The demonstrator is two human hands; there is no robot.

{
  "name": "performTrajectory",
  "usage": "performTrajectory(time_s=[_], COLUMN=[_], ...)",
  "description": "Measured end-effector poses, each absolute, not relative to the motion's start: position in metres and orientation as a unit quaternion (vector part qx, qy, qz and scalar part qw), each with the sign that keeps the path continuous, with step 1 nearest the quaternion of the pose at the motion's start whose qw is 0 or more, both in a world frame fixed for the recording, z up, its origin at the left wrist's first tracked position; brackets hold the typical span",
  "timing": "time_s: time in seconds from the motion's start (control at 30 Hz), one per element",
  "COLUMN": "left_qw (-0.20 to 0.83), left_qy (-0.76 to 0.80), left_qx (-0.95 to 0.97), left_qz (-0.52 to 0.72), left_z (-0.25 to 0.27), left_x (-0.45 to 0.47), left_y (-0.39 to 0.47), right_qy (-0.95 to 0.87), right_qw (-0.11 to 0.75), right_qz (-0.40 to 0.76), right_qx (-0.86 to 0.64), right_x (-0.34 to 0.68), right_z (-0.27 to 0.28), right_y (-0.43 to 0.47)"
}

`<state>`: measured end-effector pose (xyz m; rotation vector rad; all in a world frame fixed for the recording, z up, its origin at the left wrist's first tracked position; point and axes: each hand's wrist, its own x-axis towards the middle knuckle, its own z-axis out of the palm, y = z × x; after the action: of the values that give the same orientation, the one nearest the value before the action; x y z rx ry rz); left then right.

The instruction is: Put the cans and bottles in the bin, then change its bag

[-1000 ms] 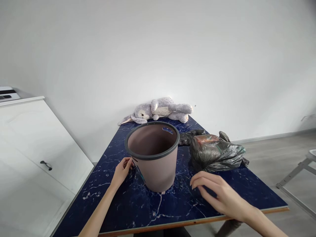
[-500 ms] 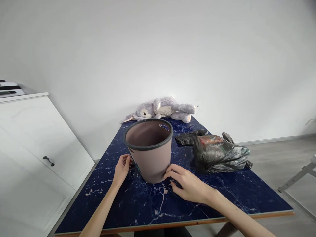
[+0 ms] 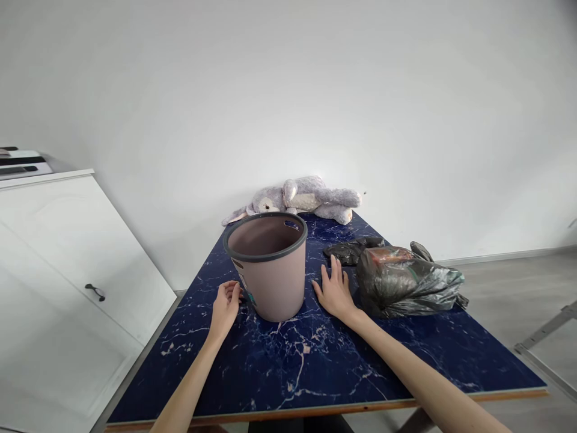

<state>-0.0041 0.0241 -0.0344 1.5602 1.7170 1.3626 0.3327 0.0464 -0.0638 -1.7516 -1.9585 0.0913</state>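
Note:
A mauve-brown trash bin (image 3: 280,285) with a dark grey rim stands upright on the table, its inside empty as far as I can see. My left hand (image 3: 226,304) is beside the bin's lower left side, fingers loosely bent and nothing visible in them; whether the fingertips touch the bin is unclear. To the right of the bin my right hand (image 3: 334,291) lies palm down with fingers spread, apart from the bin. Just beyond those fingers is a crumpled black plastic bag (image 3: 354,249). Near that hand sits a filled black bag (image 3: 406,285) with something reddish showing through.
The blue marble-patterned table (image 3: 252,376) has a wooden front edge. A grey plush rabbit (image 3: 306,198) lies at the far end against the wall. On the left stands a white cabinet (image 3: 67,270) with a dark handle. A metal frame (image 3: 547,328) is at the right.
My right hand has left the bin's lower right side, moving forward and right, and its fingers have spread. The bin has shifted slightly away from me. My left hand stays nearly in place.

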Motion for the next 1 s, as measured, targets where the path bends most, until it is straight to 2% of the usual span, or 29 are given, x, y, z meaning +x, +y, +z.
performTrajectory(time_s=[0.33,0.63,1.0], left_qw=[0.226,0.227,0.227], left_qy=[0.627,0.631,0.641], left_qx=[0.565,0.566,0.537], left_qz=[0.486,0.48,0.498], left_z=[-0.033,-0.029,-0.024], left_x=[-0.003,0.001,0.014], left_y=[0.024,0.021,0.001], right_qy=[-0.69,-0.752,-0.794], right_qw=[0.245,0.249,0.308], right_qz=[0.024,0.004,-0.036], right_qx=[-0.68,-0.611,-0.522], right_x=[0.336,0.333,0.339], right_z=[-0.074,-0.077,-0.077], right_y=[0.066,-0.009,-0.086])
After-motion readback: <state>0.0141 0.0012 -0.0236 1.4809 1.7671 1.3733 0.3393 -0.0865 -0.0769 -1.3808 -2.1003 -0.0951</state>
